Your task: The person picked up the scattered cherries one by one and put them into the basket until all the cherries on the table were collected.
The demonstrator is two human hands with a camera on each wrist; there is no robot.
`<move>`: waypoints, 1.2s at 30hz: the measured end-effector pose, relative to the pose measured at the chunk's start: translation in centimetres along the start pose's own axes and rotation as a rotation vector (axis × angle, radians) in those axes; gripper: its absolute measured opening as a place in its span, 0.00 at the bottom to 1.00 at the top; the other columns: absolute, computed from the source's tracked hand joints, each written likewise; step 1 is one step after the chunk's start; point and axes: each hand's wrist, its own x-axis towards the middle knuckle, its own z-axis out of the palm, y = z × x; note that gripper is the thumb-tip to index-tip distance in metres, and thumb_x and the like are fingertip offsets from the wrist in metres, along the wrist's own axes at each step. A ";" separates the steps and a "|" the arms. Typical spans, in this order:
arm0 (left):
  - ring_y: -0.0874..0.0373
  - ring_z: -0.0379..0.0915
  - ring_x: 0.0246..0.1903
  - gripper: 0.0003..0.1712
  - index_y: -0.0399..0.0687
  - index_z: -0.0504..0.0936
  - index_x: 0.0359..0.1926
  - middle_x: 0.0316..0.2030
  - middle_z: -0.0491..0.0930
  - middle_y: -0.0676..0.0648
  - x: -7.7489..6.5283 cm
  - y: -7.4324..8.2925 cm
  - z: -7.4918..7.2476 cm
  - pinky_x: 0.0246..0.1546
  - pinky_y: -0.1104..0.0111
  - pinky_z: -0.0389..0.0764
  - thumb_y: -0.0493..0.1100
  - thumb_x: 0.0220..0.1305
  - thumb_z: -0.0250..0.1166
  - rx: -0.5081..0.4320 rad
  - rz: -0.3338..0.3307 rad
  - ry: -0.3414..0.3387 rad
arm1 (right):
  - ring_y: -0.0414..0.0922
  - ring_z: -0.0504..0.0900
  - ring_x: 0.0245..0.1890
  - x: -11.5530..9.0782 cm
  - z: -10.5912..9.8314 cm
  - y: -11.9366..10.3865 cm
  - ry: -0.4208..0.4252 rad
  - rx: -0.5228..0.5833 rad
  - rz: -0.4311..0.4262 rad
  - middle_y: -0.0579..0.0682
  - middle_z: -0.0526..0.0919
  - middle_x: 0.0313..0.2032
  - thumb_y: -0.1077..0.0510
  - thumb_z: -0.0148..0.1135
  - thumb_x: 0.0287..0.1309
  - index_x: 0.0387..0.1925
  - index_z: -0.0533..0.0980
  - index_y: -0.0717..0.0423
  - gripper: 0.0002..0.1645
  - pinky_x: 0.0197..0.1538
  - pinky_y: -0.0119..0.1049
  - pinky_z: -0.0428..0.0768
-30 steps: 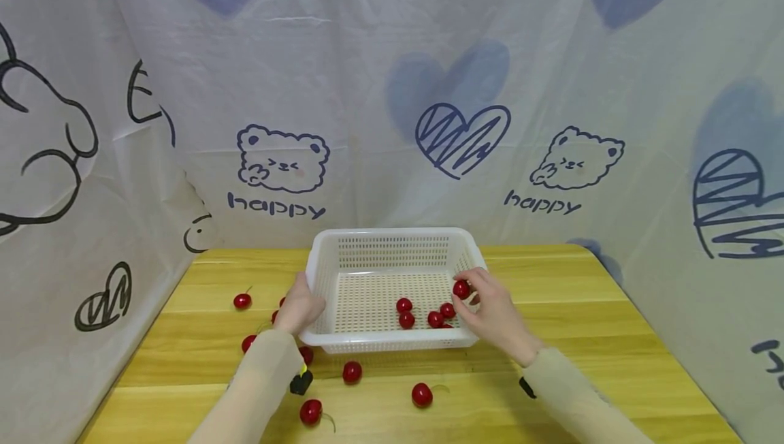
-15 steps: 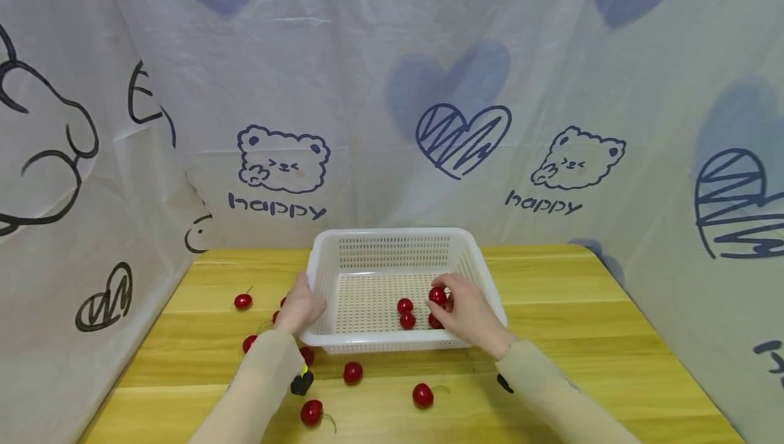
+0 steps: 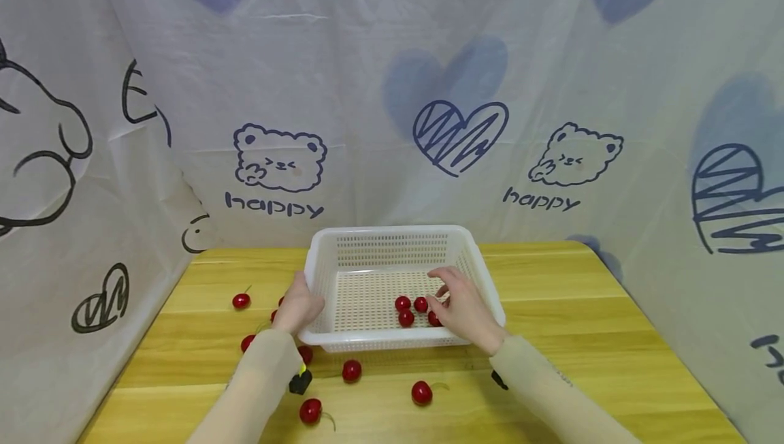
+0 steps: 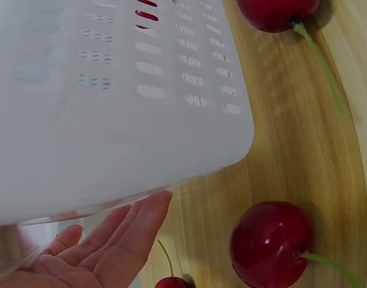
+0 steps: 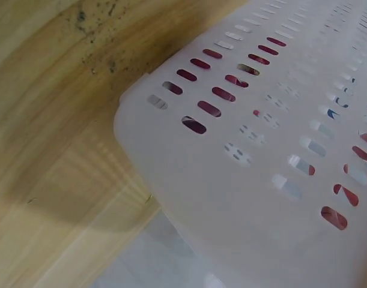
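A white plastic basket (image 3: 392, 345) with slotted walls stands on the table. My left hand (image 3: 299, 304) grips its left side, thumb over the rim and fingers (image 4: 132, 240) flat along the outer wall. Inside, my right hand (image 3: 464, 309) hovers over the right part with thumb and forefinger parted and nothing between them. Just left of its fingertips lies a red cherry (image 3: 420, 304) on the basket floor. Close by are another cherry (image 3: 402, 304), one in front of it (image 3: 406, 318), and a cherry (image 3: 434, 319) partly covered by the right thumb.
Several cherries lie left of the basket, among them a stemmed cherry (image 3: 241, 301) near the back. In front are a cherry (image 3: 352, 371), a stemmed one (image 3: 421, 393) and another (image 3: 311, 411). The wooden table (image 3: 582, 335) meets a printed cloth (image 3: 367, 185) behind.
My right hand has moved left from the basket's right rim with a cherry between its fingers, then let it go onto the basket floor. The left hand has stayed at the basket's left side.
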 end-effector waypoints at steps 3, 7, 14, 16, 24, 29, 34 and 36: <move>0.32 0.70 0.62 0.37 0.36 0.50 0.72 0.64 0.67 0.28 -0.1 0.1 -0.1 0.58 0.37 0.77 0.29 0.64 0.52 0.000 -0.006 -0.006 | 0.48 0.84 0.34 0.0 0.0 -0.1 -0.019 -0.003 -0.011 0.58 0.84 0.47 0.66 0.69 0.56 0.50 0.78 0.61 0.19 0.36 0.33 0.85; 0.33 0.70 0.62 0.38 0.37 0.49 0.72 0.64 0.67 0.29 -0.2 0.1 -0.1 0.57 0.38 0.77 0.29 0.64 0.52 0.001 -0.013 -0.007 | 0.42 0.83 0.32 0.0 0.0 -0.3 -0.059 -0.023 -0.018 0.54 0.87 0.39 0.65 0.66 0.59 0.44 0.80 0.58 0.11 0.35 0.28 0.82; 0.33 0.69 0.62 0.37 0.38 0.50 0.72 0.64 0.67 0.29 -0.1 0.2 -0.2 0.58 0.37 0.76 0.30 0.64 0.53 0.001 -0.017 -0.006 | 0.32 0.78 0.25 -0.2 -0.2 -0.3 -0.106 -0.032 -0.029 0.44 0.85 0.27 0.63 0.62 0.63 0.38 0.82 0.56 0.05 0.31 0.25 0.79; 0.33 0.69 0.62 0.37 0.38 0.50 0.72 0.64 0.67 0.29 -0.1 0.2 -0.2 0.58 0.37 0.77 0.30 0.65 0.52 0.002 -0.014 -0.006 | 0.30 0.77 0.24 -0.2 -0.2 -0.3 -0.108 -0.034 -0.050 0.43 0.85 0.26 0.62 0.61 0.63 0.37 0.82 0.55 0.05 0.30 0.24 0.78; 0.32 0.70 0.63 0.37 0.37 0.49 0.73 0.65 0.67 0.28 0.0 0.2 -0.1 0.57 0.37 0.78 0.30 0.65 0.52 0.003 0.007 -0.006 | 0.29 0.76 0.26 -0.5 -0.4 -0.1 -0.249 -0.025 -0.146 0.39 0.85 0.28 0.56 0.62 0.65 0.38 0.83 0.53 0.07 0.33 0.25 0.79; 0.32 0.69 0.63 0.38 0.37 0.49 0.73 0.65 0.66 0.28 0.0 0.1 -0.1 0.58 0.37 0.77 0.30 0.65 0.52 -0.004 0.001 -0.006 | 0.28 0.74 0.24 -0.4 -0.6 -0.2 -0.343 -0.042 -0.162 0.35 0.83 0.27 0.44 0.61 0.67 0.37 0.83 0.45 0.12 0.32 0.24 0.77; 0.33 0.69 0.63 0.38 0.38 0.49 0.73 0.65 0.66 0.29 0.0 0.0 0.0 0.59 0.36 0.76 0.30 0.65 0.53 -0.018 -0.008 -0.007 | 0.28 0.76 0.27 -0.6 -0.9 -0.2 -0.403 -0.043 -0.183 0.36 0.86 0.30 0.36 0.64 0.63 0.38 0.84 0.46 0.19 0.35 0.26 0.79; 0.33 0.69 0.63 0.38 0.38 0.49 0.73 0.65 0.66 0.29 0.0 0.0 0.0 0.59 0.36 0.76 0.30 0.65 0.53 -0.021 -0.012 -0.009 | 0.30 0.78 0.29 -0.7 -0.9 -0.3 -0.412 -0.046 -0.188 0.37 0.86 0.31 0.37 0.67 0.60 0.39 0.84 0.48 0.21 0.37 0.27 0.80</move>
